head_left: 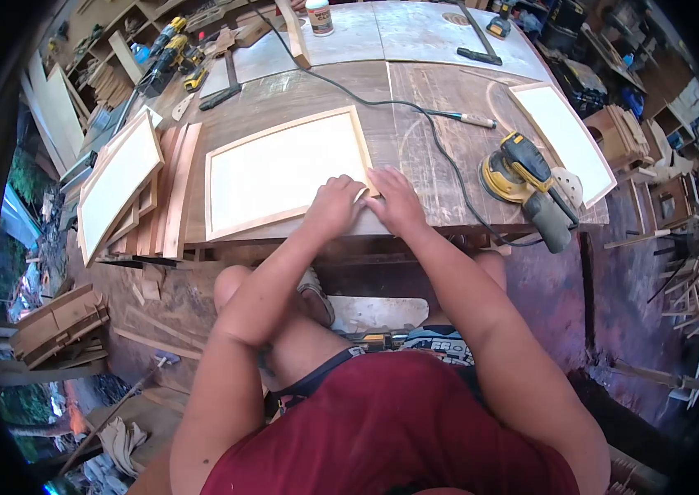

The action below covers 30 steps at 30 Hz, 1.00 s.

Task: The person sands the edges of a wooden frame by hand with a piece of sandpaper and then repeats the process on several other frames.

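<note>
A white panel with a light wooden frame [283,170] lies on the workbench [415,82] in front of me. Both hands meet at its near right corner. My left hand [337,205] rests over the near edge with its fingers bent round a small folded piece, perhaps sandpaper, at the corner. My right hand [396,200] touches the same corner from the right side, its fingers close together. What lies between the fingertips is mostly hidden. Right of my hands stands a yellow and black sander [505,176], with its dark cable running across the bench.
More framed panels lie at the left [122,177] and right [564,140], the left one on wooden boards [180,186]. Hammers [221,95] [480,56], a chisel [477,120], a glue bottle [320,18] and yellow drills [172,45] are farther back.
</note>
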Available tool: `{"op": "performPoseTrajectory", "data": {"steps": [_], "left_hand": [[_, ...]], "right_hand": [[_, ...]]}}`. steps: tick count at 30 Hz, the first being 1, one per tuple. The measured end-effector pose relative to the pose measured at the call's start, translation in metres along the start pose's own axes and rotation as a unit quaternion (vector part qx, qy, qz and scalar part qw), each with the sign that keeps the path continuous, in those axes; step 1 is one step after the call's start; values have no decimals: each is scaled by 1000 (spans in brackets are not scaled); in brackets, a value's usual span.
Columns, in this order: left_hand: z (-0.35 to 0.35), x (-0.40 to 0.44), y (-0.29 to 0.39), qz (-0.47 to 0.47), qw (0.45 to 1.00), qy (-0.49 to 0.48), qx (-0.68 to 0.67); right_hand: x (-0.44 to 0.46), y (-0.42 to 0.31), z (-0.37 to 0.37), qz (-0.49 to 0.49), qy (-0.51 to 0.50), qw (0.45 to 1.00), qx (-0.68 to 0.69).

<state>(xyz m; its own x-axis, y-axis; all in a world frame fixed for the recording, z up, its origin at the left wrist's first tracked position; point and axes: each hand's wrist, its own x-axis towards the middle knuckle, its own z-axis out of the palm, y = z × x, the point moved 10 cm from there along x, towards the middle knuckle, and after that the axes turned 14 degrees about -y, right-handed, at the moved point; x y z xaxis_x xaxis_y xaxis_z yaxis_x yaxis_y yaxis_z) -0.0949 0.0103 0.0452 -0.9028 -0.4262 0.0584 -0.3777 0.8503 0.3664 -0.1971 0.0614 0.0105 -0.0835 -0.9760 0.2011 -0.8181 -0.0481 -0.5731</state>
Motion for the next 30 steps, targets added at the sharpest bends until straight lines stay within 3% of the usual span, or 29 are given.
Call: {"op": "performPoseTrajectory", "data": {"steps": [12,30], "left_hand": [[-10,-20,-3,16,1000,3,18],[-63,-141,-104,-61,996,-57,13]], "right_hand": [[1,0,1,-1,20,1000,-14],[3,0,4,14,-2,1000,-24]]}}
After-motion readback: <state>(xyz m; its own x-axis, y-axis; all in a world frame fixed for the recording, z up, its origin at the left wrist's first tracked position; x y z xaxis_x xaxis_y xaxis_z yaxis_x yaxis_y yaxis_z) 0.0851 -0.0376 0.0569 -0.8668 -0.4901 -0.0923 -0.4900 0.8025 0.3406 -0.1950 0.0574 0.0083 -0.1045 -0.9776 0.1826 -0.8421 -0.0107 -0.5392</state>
